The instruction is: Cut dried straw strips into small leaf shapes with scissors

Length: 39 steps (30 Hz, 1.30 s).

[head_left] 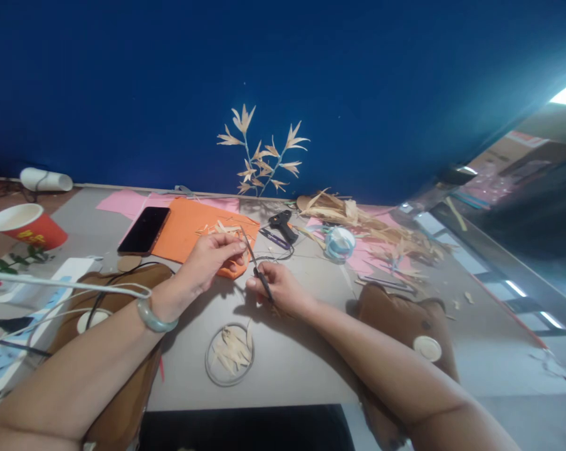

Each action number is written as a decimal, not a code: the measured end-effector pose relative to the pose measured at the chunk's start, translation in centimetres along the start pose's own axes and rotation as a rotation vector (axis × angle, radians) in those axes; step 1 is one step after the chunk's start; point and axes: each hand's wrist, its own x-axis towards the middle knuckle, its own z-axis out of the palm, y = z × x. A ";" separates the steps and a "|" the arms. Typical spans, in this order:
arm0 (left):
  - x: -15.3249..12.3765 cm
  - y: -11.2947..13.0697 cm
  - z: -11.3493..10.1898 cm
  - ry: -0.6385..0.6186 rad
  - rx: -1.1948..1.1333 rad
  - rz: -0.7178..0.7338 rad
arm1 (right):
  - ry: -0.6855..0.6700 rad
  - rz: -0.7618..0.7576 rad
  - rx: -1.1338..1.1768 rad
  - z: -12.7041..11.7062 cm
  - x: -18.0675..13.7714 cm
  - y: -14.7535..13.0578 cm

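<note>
My right hand (280, 289) is closed around the dark handles of a pair of scissors (265, 283), with the thin blades pointing up and away. Just left of the blades, my left hand (217, 254) pinches what looks like a small piece of dried husk, mostly hidden by the fingers. Beneath and beyond that hand lies an orange sheet (185, 235) with husk scraps (224, 227) on it. Nearer to me, a round dish (209, 369) contains several cut husk pieces (233, 351).
A branch with husk leaves (262, 160) rises before the blue wall. A glue gun (283, 227), tape roll (340, 243) and husk pile (353, 216) lie behind and right. A phone (144, 230), red cup (29, 225) and power strip (38, 322) are left; brown cushions (402, 316) flank the workspace.
</note>
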 end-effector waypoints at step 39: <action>0.2 -0.1 0.0 0.118 -0.090 0.106 | 0.019 -0.003 0.022 0.4 0.1 0.6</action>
